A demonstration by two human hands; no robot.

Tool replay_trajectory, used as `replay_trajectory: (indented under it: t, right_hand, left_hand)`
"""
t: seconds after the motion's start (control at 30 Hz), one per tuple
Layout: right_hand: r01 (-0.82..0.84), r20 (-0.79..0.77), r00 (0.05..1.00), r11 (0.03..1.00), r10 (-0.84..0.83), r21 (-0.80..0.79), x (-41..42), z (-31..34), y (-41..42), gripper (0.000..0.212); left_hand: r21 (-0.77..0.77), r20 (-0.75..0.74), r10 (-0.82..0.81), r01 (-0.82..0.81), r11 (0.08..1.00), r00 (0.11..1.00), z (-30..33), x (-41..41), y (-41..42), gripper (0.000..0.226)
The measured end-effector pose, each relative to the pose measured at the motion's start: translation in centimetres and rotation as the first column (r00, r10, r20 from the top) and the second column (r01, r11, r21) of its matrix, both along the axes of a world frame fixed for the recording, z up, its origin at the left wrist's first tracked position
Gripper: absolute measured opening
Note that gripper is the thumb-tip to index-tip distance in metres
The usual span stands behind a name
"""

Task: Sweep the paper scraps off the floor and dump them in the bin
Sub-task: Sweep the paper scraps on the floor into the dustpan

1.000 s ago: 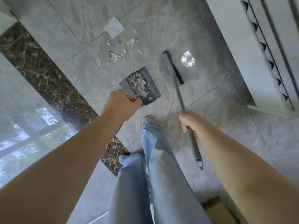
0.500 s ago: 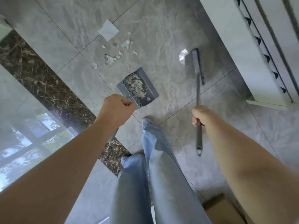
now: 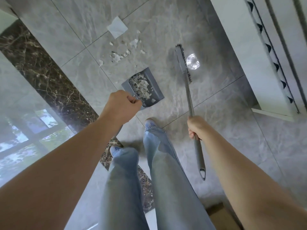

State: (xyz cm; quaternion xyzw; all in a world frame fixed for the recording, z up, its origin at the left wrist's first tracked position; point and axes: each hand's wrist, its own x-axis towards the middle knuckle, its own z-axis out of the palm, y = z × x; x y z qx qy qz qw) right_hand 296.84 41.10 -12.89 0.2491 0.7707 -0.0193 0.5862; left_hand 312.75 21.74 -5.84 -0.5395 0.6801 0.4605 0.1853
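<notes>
Left hand: grip curled round the handle of the grey dustpan, pan tilted, holding a heap of white paper scraps. Right hand: grip wrapped round the grey shaft of the broom; broom head just right of the pan, apart from it. Loose paper scraps lie on the grey tiled floor beyond the pan; one larger white square sheet further out. Bin not identifiable. White cabinet at right. Jeans-clad legs below
</notes>
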Motion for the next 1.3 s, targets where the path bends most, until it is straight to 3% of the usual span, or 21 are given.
replay_trajectory:
  t: [0.13,0.27,0.4,0.6,0.7,0.87,1.0,1.2,1.3]
  right_hand:
    - [-0.105,0.04,0.993,0.993,0.108,-0.055,3.5,-1.0,-0.5,0.036]
    - [-0.049,0.05,0.997,0.995,0.054,-0.091,7.5,1.5,1.0,0.031]
    - [-0.019,-0.004,1.0,0.983,0.019,-0.183,10.3,4.6,1.3,0.031]
    - [0.031,-0.05,0.998,0.985,-0.04,-0.169,13.1,5.9,-1.7,0.038]
    - [0.003,-0.033,0.999,0.991,-0.008,-0.135,16.1,5.9,-2.5,0.04]
    - [-0.05,0.024,0.998,0.991,0.054,-0.122,22.9,5.8,-5.0,0.036]
    - [-0.238,0.002,0.97,0.942,0.245,-0.239,26.8,5.1,-7.6,0.033]
    - [-0.242,-0.038,0.97,0.947,0.239,-0.212,30.2,2.8,-12.4,0.031]
    - [-0.211,-0.056,0.977,0.972,0.206,-0.103,31.1,1.3,-15.3,0.033]
  left_hand:
    - [-0.006,-0.016,0.008,-0.008,1.0,1.0,-0.3,0.2,-0.1,0.038]
    - [-0.01,-0.035,-0.009,0.009,1.0,0.999,0.2,0.8,-0.3,0.049]
    - [0.008,-0.019,-0.007,0.007,1.0,1.0,1.5,4.4,-1.6,0.043]
    - [0.0,0.023,-0.075,0.075,0.997,0.997,4.9,16.2,-5.4,0.043]
    - [0.007,0.09,-0.093,0.093,0.996,0.992,6.6,22.9,-7.7,0.026]
    - [-0.028,0.179,-0.015,0.02,0.999,0.984,8.2,34.3,-10.7,0.024]
    - [-0.023,0.253,-0.005,0.011,1.0,0.968,7.6,41.4,-12.8,0.02]
    - [-0.011,0.319,0.004,0.0,1.0,0.948,5.5,48.9,-16.0,0.019]
    - [-0.001,0.336,0.003,-0.003,1.0,0.942,3.6,51.4,-16.9,0.03]
